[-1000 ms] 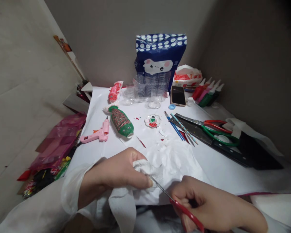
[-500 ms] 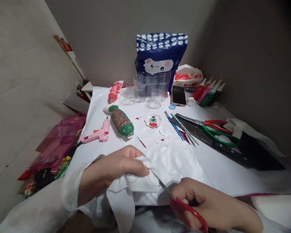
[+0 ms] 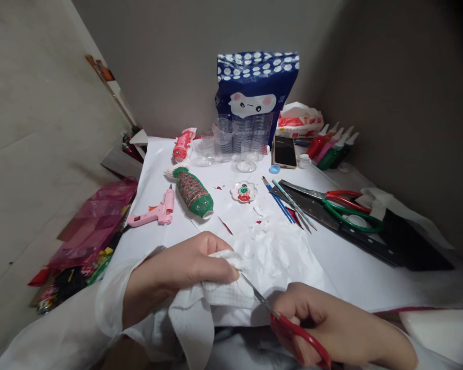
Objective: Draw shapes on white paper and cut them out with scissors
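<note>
My left hand (image 3: 191, 267) pinches a white cloth (image 3: 227, 295) between thumb and fingers, near the table's front edge. One end of the cloth hangs below the hand. Red-handled scissors (image 3: 293, 329) are in my right hand (image 3: 312, 318), its fingers through the loops. Their blades point up and left, and the tips meet the cloth beside my left thumb. Whether the blades are parted is hard to see. Beyond my left hand lie a green fish figure (image 3: 195, 192) with a glittery reddish body and a pink glue gun (image 3: 156, 208).
A flower-shaped paint palette (image 3: 243, 192) sits mid-table. To the right are paintbrushes (image 3: 280, 203), green-and-red-handled scissors (image 3: 347, 205) and a phone (image 3: 284, 152). Clear plastic cups (image 3: 241, 136) stand before a blue bag (image 3: 256, 82). A red fish figure (image 3: 184, 146) lies at the back left.
The cloth under my left hand has shifted slightly, with its upper fold flatter. Both hands and the scissors stay almost in place.
</note>
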The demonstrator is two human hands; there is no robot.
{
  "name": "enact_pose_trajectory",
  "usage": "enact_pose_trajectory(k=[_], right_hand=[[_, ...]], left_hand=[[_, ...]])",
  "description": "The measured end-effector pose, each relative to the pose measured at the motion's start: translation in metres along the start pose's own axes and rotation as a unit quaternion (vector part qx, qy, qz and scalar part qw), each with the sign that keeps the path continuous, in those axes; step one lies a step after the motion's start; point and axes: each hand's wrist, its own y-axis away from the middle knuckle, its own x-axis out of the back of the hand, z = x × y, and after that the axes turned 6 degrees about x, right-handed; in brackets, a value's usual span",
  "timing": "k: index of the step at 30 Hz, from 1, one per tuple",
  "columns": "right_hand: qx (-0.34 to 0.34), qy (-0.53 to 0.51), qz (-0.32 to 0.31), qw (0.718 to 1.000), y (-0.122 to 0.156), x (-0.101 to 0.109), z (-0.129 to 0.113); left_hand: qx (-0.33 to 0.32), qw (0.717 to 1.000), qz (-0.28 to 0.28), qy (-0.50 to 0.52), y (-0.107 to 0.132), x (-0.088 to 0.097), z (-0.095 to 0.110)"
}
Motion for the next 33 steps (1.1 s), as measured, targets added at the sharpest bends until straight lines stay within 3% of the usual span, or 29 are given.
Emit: enact_pose_trajectory(k=[10, 21, 33], right_hand=[[0.008, -0.001, 0.028, 1.000, 0.001, -0.001, 0.006], [0.027, -0.012, 0.013, 0.999, -0.006, -0.012, 0.008], [0.038, -0.031, 0.086, 0.995, -0.010, -0.023, 0.007]], left_hand=[[0.006, 0.999, -0.013, -0.029, 0.001, 0.002, -0.002], [-0.007, 0.999, 0.004, -0.041, 0.001, 0.003, 0.000], [-0.032, 0.999, 0.030, -0.024, 0.002, 0.003, -0.003]])
